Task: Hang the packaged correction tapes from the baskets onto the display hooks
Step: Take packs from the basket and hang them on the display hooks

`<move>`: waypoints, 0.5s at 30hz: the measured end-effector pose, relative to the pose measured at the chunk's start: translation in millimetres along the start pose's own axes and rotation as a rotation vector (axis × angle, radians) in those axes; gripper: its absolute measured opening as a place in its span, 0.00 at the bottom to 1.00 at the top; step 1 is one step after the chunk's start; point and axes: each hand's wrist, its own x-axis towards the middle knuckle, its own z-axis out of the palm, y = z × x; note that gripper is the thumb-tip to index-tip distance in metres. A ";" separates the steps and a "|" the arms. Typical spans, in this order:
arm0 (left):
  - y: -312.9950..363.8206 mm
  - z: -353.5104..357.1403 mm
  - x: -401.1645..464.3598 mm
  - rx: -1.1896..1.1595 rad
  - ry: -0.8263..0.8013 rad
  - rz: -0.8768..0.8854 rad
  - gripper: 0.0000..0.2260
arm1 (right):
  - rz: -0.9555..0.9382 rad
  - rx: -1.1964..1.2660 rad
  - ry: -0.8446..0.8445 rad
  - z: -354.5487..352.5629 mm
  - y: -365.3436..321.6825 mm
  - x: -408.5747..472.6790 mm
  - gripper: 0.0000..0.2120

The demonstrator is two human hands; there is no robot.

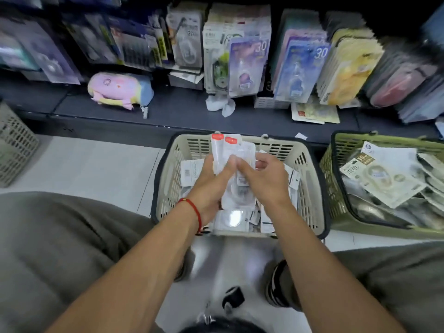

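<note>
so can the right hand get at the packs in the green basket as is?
Probably not yet. The right hand, with the left hand, grips a bunch of packs over the beige basket. The green basket sits open-topped to its right, nothing covering it, but the hand is full.

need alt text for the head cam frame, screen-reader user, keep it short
Seen from above, a person's left hand and right hand together hold a small stack of clear packaged correction tapes over a beige basket of more packs. A green basket of other packs sits to the right, and hanging stationery packs line the dark shelf ahead.
</note>
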 end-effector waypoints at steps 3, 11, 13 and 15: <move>9.6 -2.1 4.3 0.017 -0.022 0.061 0.28 | -0.020 0.113 -0.008 -7.1 -5.3 14.2 0.15; 106.4 -43.4 55.4 0.515 0.048 0.231 0.27 | 0.094 -0.687 -0.151 -49.4 76.1 84.7 0.22; 114.4 -50.8 68.4 0.652 0.046 0.253 0.27 | 0.111 -0.712 -0.214 -50.6 91.2 88.6 0.28; 115.2 -49.6 82.7 0.658 0.015 0.190 0.25 | 0.078 -0.728 -0.164 -52.3 101.7 87.6 0.29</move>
